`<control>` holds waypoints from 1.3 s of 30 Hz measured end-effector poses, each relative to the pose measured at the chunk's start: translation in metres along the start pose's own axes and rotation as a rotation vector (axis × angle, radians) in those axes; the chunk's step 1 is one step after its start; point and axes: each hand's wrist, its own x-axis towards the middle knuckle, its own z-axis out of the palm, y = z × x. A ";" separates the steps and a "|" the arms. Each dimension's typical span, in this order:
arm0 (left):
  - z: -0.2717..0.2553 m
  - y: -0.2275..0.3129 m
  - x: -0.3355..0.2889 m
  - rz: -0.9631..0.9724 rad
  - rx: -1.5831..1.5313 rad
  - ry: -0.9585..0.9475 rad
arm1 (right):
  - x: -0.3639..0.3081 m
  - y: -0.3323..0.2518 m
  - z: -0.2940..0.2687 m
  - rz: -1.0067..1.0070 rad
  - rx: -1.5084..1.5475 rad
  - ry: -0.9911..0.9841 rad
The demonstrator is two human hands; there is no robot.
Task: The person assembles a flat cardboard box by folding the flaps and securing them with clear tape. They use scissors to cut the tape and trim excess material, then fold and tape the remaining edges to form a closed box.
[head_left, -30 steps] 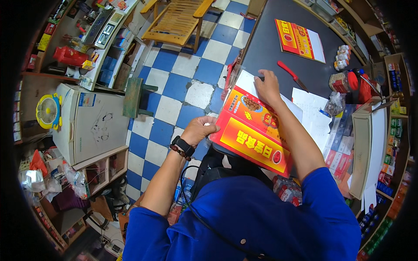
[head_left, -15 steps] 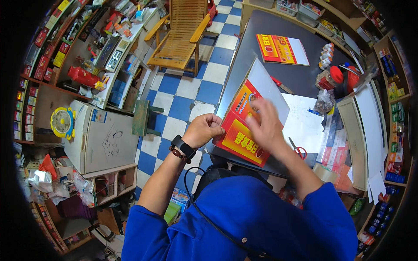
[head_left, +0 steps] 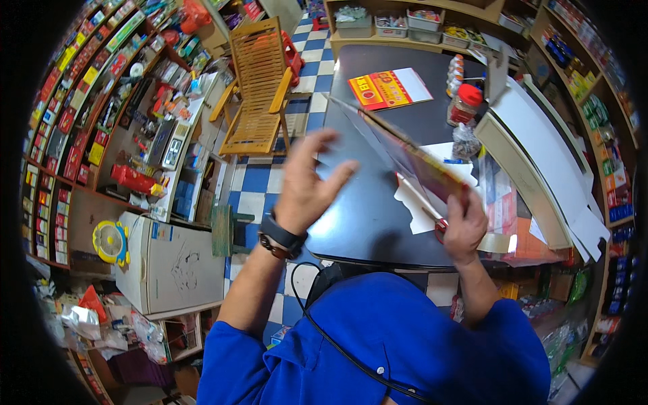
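Observation:
My right hand (head_left: 466,228) grips one end of a cardboard panel (head_left: 413,158), blurred by motion and tilted up on edge above the dark table (head_left: 354,216). Left of it, my left hand (head_left: 309,183) hangs in the air with fingers spread and nothing in them; a dark watch and a bead bracelet circle that wrist. Flat on the far part of the table lies a second red and yellow printed cardboard piece (head_left: 378,88). Under the raised panel, white paper (head_left: 415,214) shows in part. Beside my right hand, the red scissors handle (head_left: 441,231) is mostly hidden.
A red-lidded jar (head_left: 464,104), a bagged item (head_left: 466,142) and stacked small bottles (head_left: 455,74) stand on the table's right side. A wooden chair (head_left: 258,88) is beyond the table's left edge. Left are a white cabinet (head_left: 179,266) with a small fan (head_left: 111,243), and packed shelves.
The cardboard panel has swung from its printed face toward me to edge-on, shifting right. My left hand has let go and opened; my right hand now grips the panel's near end.

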 end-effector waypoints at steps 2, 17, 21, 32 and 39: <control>-0.025 0.000 0.022 0.327 0.282 0.197 | 0.015 0.012 -0.016 0.104 0.274 0.103; -0.038 0.031 0.069 0.033 0.523 -0.649 | 0.006 0.081 0.002 0.317 0.912 -0.083; -0.025 0.003 0.064 -0.012 0.464 -0.720 | 0.006 0.088 0.007 0.368 0.924 -0.120; 0.009 -0.027 0.057 0.193 0.457 -0.670 | 0.020 0.096 0.011 0.518 0.881 -0.108; 0.023 -0.077 0.063 0.122 0.525 -0.572 | 0.026 0.111 0.047 0.748 0.900 -0.210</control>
